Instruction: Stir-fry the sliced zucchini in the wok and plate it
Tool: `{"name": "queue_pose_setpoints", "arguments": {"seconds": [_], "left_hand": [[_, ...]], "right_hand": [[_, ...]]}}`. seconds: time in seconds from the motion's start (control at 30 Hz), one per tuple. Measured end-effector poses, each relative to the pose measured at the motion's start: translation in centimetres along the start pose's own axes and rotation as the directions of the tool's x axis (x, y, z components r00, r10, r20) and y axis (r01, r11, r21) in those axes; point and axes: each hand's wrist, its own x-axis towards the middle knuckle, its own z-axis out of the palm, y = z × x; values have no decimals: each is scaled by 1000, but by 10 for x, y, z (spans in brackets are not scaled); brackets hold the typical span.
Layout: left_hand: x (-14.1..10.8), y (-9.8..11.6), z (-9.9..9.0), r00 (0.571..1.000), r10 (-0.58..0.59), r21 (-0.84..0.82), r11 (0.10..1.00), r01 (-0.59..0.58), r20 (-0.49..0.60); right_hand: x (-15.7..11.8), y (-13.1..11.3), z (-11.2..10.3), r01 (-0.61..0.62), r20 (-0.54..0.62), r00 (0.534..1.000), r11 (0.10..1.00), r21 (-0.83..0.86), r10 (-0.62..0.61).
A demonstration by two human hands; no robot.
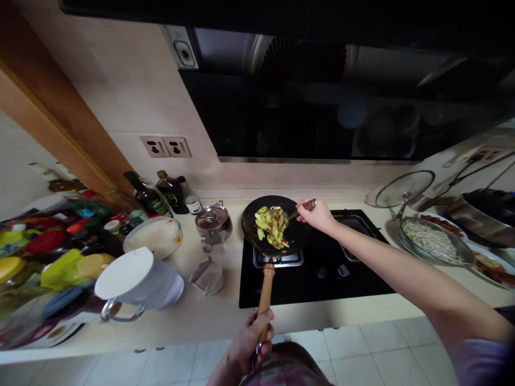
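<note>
A black frying pan (257,225) sits on the front-left burner of a black gas hob (322,284), holding sliced green-and-yellow vegetables with red bits (271,226). My left hand (251,338) grips the pan's long wooden handle (265,289) near its end. My right hand (317,215) is above the pan's right side, holding a wooden-handled spatula (309,205). The spatula's blade reaches toward the food, and the hand hides most of it.
To the right stand a glass lid (404,188), a metal strainer of bean sprouts (432,242), a plate of food (493,268) and a steel pot (478,220). To the left are a small glass teapot (213,225), a white jug (129,276), bottles (171,193) and colourful clutter.
</note>
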Motion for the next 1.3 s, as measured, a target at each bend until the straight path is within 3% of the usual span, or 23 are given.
{"name": "queue_pose_setpoints", "arguments": {"seconds": [0.13,0.23,0.3,0.4,0.5,0.57,0.67,0.77,0.83,0.93,1.03,1.1,1.17,1.23,1.3], "left_hand": [[-2,2,-1,1000,18,-8,1000,-18,2],[-1,4,1,1000,5,12,1000,-5,-5],[-2,5,1,1000,-2,15,1000,2,-8],[-3,5,1,1000,8,-3,1000,-8,1],[-4,5,1,1000,14,-8,1000,-14,6],[-4,4,0,1000,18,-4,1000,-18,0],[-3,4,1,1000,26,-12,1000,-26,-3],[-4,6,1,1000,25,-11,1000,-25,-2],[-5,7,2,1000,24,4,1000,-24,-1],[-6,7,3,999,30,8,1000,-30,13],[-7,6,5,999,29,9,1000,-29,16],[-7,4,7,1000,26,13,1000,-27,6],[-7,3,10,1000,20,10,1000,-20,-1],[-6,1,12,1000,14,-1,1000,-14,-9],[-6,0,14,1000,20,0,1000,-20,-20]], "right_hand": [[6,5,-15,129,7,992,990,-56,-129],[26,20,-24,56,-79,995,998,-10,-57],[35,33,-17,12,-88,996,996,87,-4],[36,46,1,21,-25,1000,985,170,-17],[24,50,8,142,52,986,968,208,-156],[12,49,12,333,31,940,933,138,-340],[-11,52,30,578,63,815,816,-15,-576],[-40,59,49,671,247,719,742,3,-650],[-57,60,45,703,356,662,711,10,-660],[-77,45,6,736,444,616,676,-31,-651],[-95,7,-45,744,476,603,667,-45,-640],[-108,-19,-61,719,497,614,695,-32,-613],[-117,-34,-55,710,542,614,701,-61,-574],[-116,-35,-34,720,598,613,677,-153,-516],[-103,-27,-15,706,597,652,661,-255,-467]]}}
